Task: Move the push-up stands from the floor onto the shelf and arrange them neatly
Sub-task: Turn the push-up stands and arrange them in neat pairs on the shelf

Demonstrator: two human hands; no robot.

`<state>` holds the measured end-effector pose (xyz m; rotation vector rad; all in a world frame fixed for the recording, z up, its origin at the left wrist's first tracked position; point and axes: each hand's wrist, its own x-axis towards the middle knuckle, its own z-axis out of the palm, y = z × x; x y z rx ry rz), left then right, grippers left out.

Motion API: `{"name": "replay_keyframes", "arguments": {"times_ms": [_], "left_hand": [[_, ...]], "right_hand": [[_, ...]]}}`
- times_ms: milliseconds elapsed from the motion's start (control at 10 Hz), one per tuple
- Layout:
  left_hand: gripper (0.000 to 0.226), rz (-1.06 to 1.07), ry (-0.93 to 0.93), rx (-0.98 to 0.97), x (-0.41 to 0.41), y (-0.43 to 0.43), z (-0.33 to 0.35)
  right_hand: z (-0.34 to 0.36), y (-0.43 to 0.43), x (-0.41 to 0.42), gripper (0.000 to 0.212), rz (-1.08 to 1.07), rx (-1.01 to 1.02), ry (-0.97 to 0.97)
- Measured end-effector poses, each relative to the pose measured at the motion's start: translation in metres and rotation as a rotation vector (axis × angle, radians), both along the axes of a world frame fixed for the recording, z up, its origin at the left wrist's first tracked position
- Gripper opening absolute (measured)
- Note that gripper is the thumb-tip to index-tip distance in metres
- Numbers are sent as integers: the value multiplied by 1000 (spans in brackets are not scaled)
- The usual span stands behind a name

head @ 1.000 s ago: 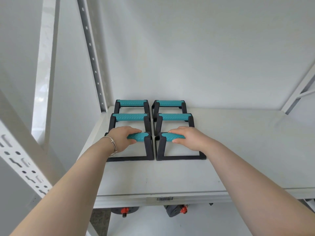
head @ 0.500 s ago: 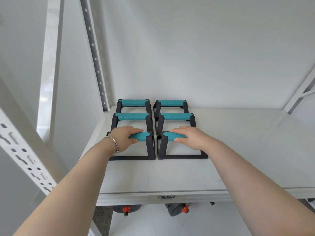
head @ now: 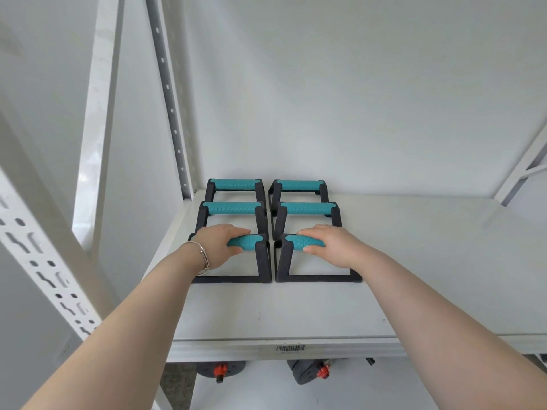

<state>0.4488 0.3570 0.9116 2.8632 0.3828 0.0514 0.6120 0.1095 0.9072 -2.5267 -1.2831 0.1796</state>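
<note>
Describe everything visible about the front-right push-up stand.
The front-right push-up stand has a matte black, plastic-looking rectangular frame with a textured teal grip. It stands upright on the white shelf, nearest the front edge, close beside its left neighbour. The right hand wraps its grip, covering the right half.

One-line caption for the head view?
Both hands, left hand and right hand, grip the front pair of six push-up stands on shelf.

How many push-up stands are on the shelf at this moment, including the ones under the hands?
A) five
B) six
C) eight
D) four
B: the push-up stands sit on the shelf in two columns of three, and the left hand and right hand each grip the handle of a front one.
</note>
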Motion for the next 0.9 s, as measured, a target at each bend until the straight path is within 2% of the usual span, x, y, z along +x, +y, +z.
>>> {"name": "replay_keyframes", "arguments": {"times_ms": [200, 400, 600, 800, 900], "left_hand": [[48, 28, 39, 143, -4, -9, 3], [48, 96, 11, 182, -3, -16, -1], [47, 238, -53, 158, -2, -39, -4], [52, 394, -217, 119, -2, -80, -5], [52, 405, -268, 145, -3, -100, -9]], "right_hand": [[0, 2, -12, 42, -54, 2, -122], [-6, 3, -18, 43, -112, 88, -167], [-16, 7, -30, 48, -207, 157, -262], [-23, 1, -48, 46, -413, 391, -376], [-23, -10, -52, 50, -472, 431, -438]]}}
